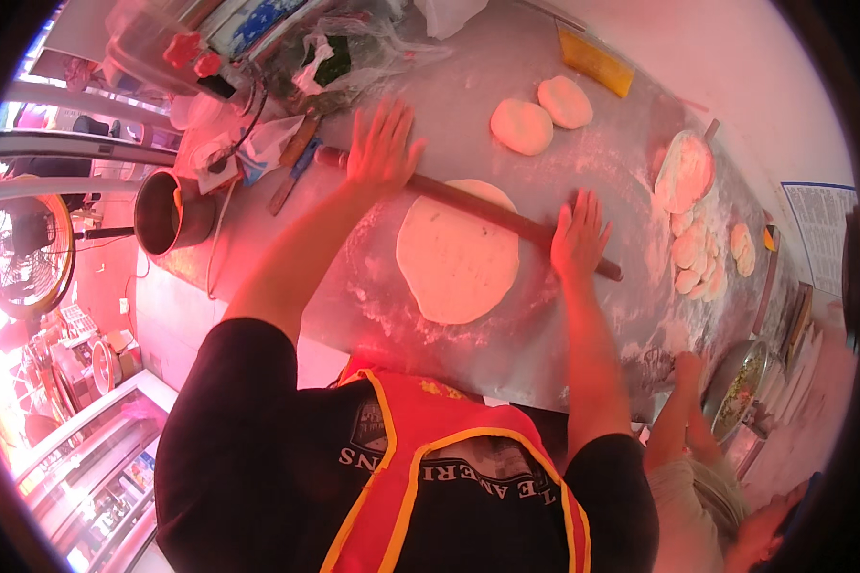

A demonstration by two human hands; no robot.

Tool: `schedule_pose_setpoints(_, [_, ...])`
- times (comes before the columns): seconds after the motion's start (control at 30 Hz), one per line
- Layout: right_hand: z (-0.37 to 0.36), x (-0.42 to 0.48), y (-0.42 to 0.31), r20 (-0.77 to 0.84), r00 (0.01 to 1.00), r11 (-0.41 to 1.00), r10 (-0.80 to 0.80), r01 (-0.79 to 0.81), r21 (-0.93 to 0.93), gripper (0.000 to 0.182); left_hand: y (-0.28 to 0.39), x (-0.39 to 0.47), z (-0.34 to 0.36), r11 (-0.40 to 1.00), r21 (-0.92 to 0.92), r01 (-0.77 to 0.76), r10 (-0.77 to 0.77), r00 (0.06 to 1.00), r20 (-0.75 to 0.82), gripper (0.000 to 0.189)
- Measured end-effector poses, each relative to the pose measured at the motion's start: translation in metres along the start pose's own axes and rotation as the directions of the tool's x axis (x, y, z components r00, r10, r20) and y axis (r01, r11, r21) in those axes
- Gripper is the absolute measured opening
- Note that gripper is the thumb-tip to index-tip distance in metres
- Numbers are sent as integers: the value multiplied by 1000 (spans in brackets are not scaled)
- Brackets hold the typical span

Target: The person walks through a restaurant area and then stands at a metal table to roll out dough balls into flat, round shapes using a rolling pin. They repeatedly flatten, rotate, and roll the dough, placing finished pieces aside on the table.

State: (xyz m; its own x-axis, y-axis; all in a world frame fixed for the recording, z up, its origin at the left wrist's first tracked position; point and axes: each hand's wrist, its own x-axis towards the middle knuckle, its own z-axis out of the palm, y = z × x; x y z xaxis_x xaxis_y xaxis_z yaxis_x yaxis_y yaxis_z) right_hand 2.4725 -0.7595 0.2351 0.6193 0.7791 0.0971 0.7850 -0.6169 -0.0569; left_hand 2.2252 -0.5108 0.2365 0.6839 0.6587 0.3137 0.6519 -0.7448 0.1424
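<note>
A flattened sheet of dough (pixel 459 265) lies on the floured worktop in front of me, roughly round with a blunt point on its near side. Across its far part rests a wooden rolling pin (pixel 473 204), slanting down to the right. My left hand (pixel 383 147) lies flat over the pin near its left end, fingers stretched out. Near the right end, my right hand (pixel 580 233) is also laid over it, palm down and fingers extended. Beyond the sheet sit two thick dough rounds, one (pixel 522 127) touching the other (pixel 565 102).
Dough pieces (pixel 695 251) and a larger dough mass (pixel 684 172) sit at the right. A co-worker's arm (pixel 677 401) is beside a metal bowl of filling (pixel 739 390). A blue-handled tool (pixel 302 161), plastic bags (pixel 358 54) and a pot (pixel 175 213) are at the left.
</note>
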Motion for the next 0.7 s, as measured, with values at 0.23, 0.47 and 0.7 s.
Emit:
schedule_pose_setpoints(0.23, [5,49,6,-162,985,993,-63,78,86,56,-2,46,11,999,29,-20,24,990,-138,63])
schedule_pose_setpoints(0.47, [-32,-152,-4,-153,948,921,-278,309,237,51,-6,-155,-60,980,-183,-80,96,992,84,53])
schedule_pose_setpoints(0.7, [-45,-77,-8,-235,957,804,171,2,594,28,-32,-159,-92,983,-154,104,-82,986,143,27])
